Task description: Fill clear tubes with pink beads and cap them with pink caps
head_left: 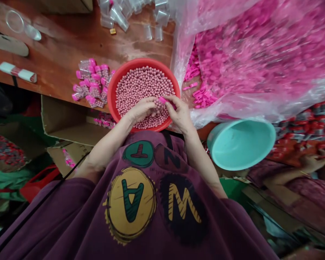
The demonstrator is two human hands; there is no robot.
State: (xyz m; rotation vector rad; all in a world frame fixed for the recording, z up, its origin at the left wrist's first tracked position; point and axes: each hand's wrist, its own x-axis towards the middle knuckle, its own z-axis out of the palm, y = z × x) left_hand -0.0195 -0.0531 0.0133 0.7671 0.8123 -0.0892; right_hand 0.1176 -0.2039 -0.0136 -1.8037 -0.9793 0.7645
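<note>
A red bowl full of small pink beads sits at the near edge of a wooden table. My left hand is over the bowl's near side, fingers curled around something small that I cannot make out. My right hand meets it from the right, fingers pinched on a pink cap. Both hands touch each other above the beads.
Several filled vials with pink caps lie left of the bowl. A clear bag of pink caps fills the right, and loose caps spill out. Empty clear vials lie at the back. A teal bowl is at the right; cardboard boxes are below left.
</note>
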